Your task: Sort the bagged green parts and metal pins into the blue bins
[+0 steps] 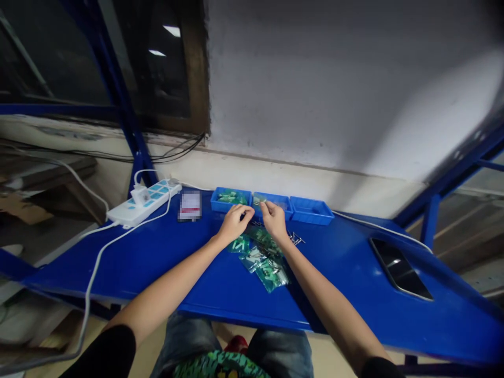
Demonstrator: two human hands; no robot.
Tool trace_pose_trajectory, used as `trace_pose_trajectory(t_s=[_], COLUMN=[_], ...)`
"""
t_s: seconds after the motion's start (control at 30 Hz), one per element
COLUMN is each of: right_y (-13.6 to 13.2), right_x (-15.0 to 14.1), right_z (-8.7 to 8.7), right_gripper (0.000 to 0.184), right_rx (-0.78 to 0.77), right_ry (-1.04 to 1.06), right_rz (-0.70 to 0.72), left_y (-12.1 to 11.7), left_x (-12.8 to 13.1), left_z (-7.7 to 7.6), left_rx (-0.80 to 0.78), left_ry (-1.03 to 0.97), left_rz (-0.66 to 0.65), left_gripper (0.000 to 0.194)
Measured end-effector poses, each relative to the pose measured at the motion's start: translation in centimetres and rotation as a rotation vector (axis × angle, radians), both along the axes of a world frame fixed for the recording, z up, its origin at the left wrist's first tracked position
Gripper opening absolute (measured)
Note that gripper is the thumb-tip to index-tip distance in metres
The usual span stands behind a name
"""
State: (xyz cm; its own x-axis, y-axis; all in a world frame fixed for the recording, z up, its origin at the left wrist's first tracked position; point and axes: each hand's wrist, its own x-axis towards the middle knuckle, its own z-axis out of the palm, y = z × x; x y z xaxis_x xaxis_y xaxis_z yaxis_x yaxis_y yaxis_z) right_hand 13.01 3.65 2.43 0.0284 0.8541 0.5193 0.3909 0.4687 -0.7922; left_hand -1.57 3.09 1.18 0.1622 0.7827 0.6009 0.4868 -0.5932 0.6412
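Note:
My left hand [235,223] is closed in a pinch just in front of the blue bins; whatever is in its fingertips is too small to make out. Close beside it, my right hand [274,219] is pinched too, at the front of the middle blue bin [286,214], and its grip is not clear. Under and between the hands lies a pile of small clear plastic bags [271,273] with green and white pieces in them. Loose screws [296,239] lie by my right wrist. The left blue bin [216,205] holds more bags with green pieces.
A third blue bin [313,218] stands at the right of the row, against the wall. Left are a white power strip [136,209] with a trailing cable and a blurred card [189,205]. A dark phone [400,269] lies on the right of the blue table [165,262].

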Motion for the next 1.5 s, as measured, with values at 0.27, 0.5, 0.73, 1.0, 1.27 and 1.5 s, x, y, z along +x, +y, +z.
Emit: trace_pose_trajectory(t_s=[0.27, 0.5, 0.73, 1.0, 1.27, 1.5], right_y=[-0.5, -0.6, 3.2, 7.1, 8.2, 5.0], right_x=[0.9, -0.3, 0.2, 0.5, 1.2, 3.2], right_z=[-1.8, -1.3, -0.1, 2.4, 2.9, 0.0], right_gripper=[0.044, 0.032, 0.033, 0.027, 0.031, 0.034], right_rx=[0.201, 0.004, -0.16, -0.024, 0.176, 0.283], right_ry=[-0.389, -0.162, 0.043, -0.178, -0.346, -0.362], right_rz=[0.046, -0.028, -0.041, -0.172, -0.193, -0.214], left_y=[1.7, 1.2, 2.5, 7.0, 10.7, 9.4], left_x=[-0.7, -1.5, -0.6, 0.3, 2.2, 2.0], left_z=[-0.8, -1.1, 0.0, 2.8, 6.6, 7.3], left_rx=[-0.522, -0.076, 0.204, 0.078, -0.36, -0.538], left_ry=[-0.44, -0.236, 0.179, 0.216, -0.113, -0.123], left_rz=[-0.141, 0.062, -0.041, 0.075, 0.141, -0.112], left_gripper=[0.033, 0.019, 0.024, 0.024, 0.047, 0.018])
